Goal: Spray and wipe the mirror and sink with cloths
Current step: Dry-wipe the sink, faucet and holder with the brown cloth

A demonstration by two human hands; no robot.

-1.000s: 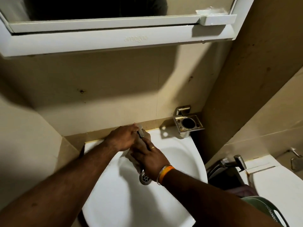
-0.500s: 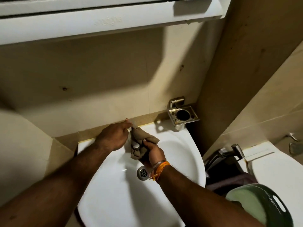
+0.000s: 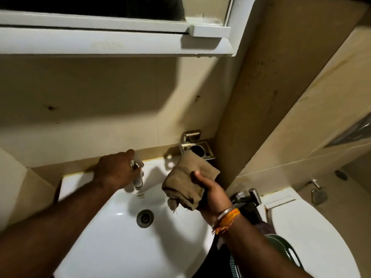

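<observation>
A white sink (image 3: 112,245) fills the lower middle, with a metal drain (image 3: 145,218) in its bowl. My left hand (image 3: 116,171) is closed around the chrome tap (image 3: 138,177) at the back rim. My right hand (image 3: 208,194) is raised over the right side of the bowl and grips a crumpled brown cloth (image 3: 184,179), palm turned up. The mirror (image 3: 112,7) sits in a white frame at the top; only its lower strip shows.
A chrome holder (image 3: 197,150) is fixed to the wall behind the sink's right corner. At the right stand a white toilet tank (image 3: 313,237), a hand sprayer (image 3: 249,195) and a green bucket rim (image 3: 285,249). Beige tiled walls close in on the left and right.
My right hand has lifted the cloth off the tap and moved right, turning palm up. My left hand stays on the tap. The view has tilted up, showing the mirror again.
</observation>
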